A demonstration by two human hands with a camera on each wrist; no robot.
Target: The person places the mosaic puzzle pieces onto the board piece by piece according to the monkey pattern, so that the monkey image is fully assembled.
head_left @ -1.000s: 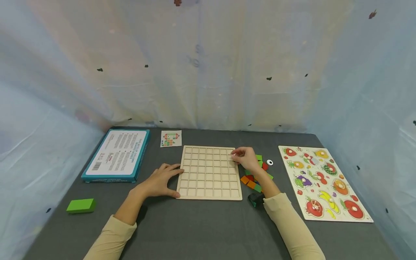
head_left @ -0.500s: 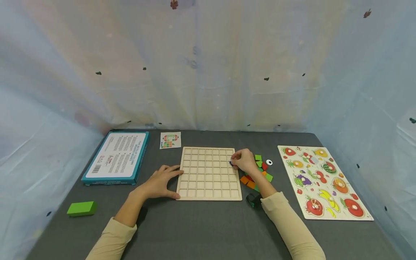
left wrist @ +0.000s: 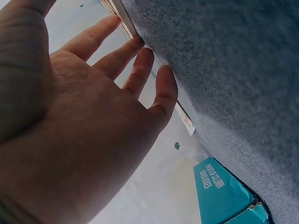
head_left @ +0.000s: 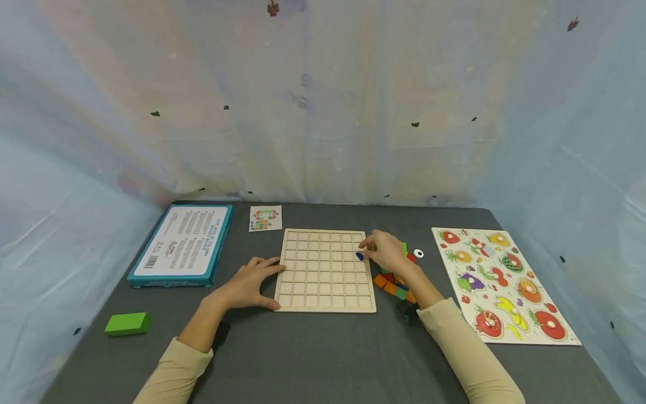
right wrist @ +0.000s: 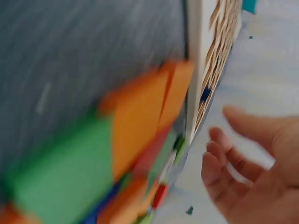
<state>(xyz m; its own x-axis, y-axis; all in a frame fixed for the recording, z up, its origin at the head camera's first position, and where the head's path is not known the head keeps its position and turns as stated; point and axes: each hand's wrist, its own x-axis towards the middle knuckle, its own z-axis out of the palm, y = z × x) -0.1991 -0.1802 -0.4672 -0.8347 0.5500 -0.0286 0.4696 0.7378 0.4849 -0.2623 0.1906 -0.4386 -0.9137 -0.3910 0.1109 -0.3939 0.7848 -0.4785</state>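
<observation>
Blue piece [head_left: 359, 256] now lies (released) on the board [head_left: 325, 276]

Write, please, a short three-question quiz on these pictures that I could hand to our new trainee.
1. True or false: the left hand touches the grid board.

2. Choose one. What colour is the small piece on the grid board?
A) Yellow
B) White
C) Dark blue

3. Fill the gap: in the head view, the board with fruit pictures lies to the ____ of the grid board.

Key: 1. True; 2. C; 3. right.
</observation>
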